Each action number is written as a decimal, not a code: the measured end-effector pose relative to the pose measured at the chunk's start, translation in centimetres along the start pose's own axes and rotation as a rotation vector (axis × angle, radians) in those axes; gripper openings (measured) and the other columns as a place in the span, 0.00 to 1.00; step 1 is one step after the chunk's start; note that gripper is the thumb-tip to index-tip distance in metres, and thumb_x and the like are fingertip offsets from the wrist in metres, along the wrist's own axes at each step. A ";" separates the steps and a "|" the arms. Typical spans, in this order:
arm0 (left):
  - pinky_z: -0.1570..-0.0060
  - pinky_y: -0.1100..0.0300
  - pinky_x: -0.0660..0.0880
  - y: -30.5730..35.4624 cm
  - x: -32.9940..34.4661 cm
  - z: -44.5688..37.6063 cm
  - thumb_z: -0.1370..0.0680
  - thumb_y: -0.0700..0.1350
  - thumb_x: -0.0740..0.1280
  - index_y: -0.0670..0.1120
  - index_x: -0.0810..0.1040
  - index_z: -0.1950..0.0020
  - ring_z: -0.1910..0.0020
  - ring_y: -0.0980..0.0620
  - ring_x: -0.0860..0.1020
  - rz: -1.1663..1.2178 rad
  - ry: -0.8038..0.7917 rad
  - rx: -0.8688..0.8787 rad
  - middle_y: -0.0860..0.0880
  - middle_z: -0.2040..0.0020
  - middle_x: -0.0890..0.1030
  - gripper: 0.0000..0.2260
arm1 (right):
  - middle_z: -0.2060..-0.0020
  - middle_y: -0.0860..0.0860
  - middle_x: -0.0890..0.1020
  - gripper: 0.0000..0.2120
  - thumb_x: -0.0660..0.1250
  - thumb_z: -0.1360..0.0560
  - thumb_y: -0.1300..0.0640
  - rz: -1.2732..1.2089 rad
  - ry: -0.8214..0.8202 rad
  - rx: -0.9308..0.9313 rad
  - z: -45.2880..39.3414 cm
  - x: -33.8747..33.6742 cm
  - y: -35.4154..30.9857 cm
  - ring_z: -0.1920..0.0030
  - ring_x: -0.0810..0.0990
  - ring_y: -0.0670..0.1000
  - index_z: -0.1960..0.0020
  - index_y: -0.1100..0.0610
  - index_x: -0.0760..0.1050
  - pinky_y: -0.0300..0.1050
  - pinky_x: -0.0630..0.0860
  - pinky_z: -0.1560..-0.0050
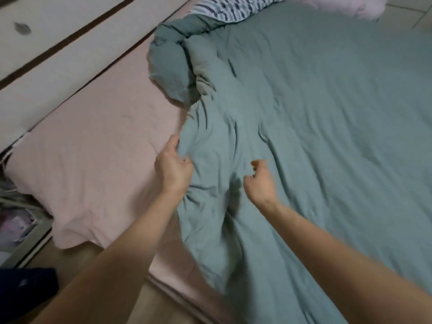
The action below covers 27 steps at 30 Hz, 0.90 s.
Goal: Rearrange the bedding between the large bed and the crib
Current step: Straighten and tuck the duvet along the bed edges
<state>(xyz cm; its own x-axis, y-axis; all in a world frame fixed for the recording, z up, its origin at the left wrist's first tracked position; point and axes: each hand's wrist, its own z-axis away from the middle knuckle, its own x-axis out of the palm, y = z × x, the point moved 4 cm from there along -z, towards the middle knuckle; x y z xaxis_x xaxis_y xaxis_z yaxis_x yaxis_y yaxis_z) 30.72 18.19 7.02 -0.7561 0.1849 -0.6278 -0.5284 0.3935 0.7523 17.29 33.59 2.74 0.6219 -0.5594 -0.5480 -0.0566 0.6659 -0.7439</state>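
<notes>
Head view: a green duvet is spread over the pink-sheeted bed. Its left edge is gripped by the left hand, fingers curled into the fabric. The right hand is held just above, fingers loosely curled, nothing held.

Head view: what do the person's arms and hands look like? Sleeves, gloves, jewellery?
Both forearms are bare as far as the frame shows, no sleeves in view. Left hand and right hand wear no gloves; no watch, bracelet or ring shows. The image is slightly blurred, so small details could be missed.
</notes>
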 end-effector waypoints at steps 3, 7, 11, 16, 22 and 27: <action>0.69 0.55 0.75 2.2 -3.0 2.8 0.36 0.35 0.62 0.49 0.79 0.45 0.59 0.42 0.81 -0.379 -0.094 0.528 0.46 0.50 0.82 0.21 | 0.41 0.57 0.74 0.17 0.64 0.23 0.54 -0.014 0.126 -0.422 1.2 -0.4 -7.2 0.39 0.72 0.56 0.37 0.60 0.70 0.50 0.68 0.36; 0.83 0.63 0.66 3.6 -3.6 5.6 0.34 0.41 0.54 0.47 0.84 0.57 0.71 0.49 0.78 -0.606 -0.242 0.917 0.48 0.65 0.80 0.18 | 0.35 0.57 0.71 0.31 0.64 0.27 0.38 0.625 -0.226 -0.518 1.6 4.7 -12.9 0.34 0.68 0.59 0.32 0.56 0.69 0.53 0.67 0.34; 0.84 0.65 0.64 2.8 -5.0 6.4 0.33 0.41 0.57 0.48 0.84 0.53 0.73 0.49 0.78 -0.698 -0.338 0.909 0.49 0.62 0.81 0.18 | 0.33 0.58 0.68 0.24 0.63 0.25 0.52 1.028 -0.312 -0.451 1.4 7.8 -14.7 0.32 0.66 0.60 0.31 0.59 0.67 0.51 0.68 0.34; 0.69 0.54 0.71 3.8 -5.2 5.9 0.29 0.40 0.66 0.45 0.75 0.38 0.58 0.41 0.79 -0.664 -0.669 0.695 0.44 0.50 0.78 0.19 | 0.40 0.58 0.77 0.15 0.58 0.23 0.65 1.019 -0.211 -0.487 0.8 8.5 -15.3 0.40 0.77 0.60 0.38 0.61 0.74 0.52 0.77 0.44; 0.61 0.61 0.74 -1.5 -6.7 2.8 0.21 0.53 0.61 0.39 0.77 0.48 0.64 0.47 0.76 0.659 -0.534 -0.713 0.43 0.62 0.79 0.16 | 0.67 0.58 0.73 0.03 0.64 0.30 0.65 0.361 -0.129 -0.267 -1.6 4.2 -15.5 0.63 0.73 0.54 0.61 0.61 0.77 0.42 0.67 0.66; 0.46 0.48 0.74 -4.7 -3.3 -1.9 0.23 0.68 0.52 0.35 0.69 0.31 0.43 0.39 0.78 1.106 -0.440 -1.267 0.37 0.37 0.76 0.38 | 0.71 0.57 0.71 0.06 0.61 0.31 0.66 -0.581 -0.166 0.140 0.9 6.2 -14.1 0.68 0.71 0.53 0.66 0.61 0.72 0.44 0.66 0.66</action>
<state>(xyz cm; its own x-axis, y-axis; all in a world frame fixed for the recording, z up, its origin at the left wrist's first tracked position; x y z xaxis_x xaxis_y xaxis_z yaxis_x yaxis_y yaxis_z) 34.93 14.00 5.97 -0.9003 0.1527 0.4077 0.0104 -0.9286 0.3709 22.62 21.17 10.23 0.6341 -0.7732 0.0066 0.4237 0.3404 -0.8394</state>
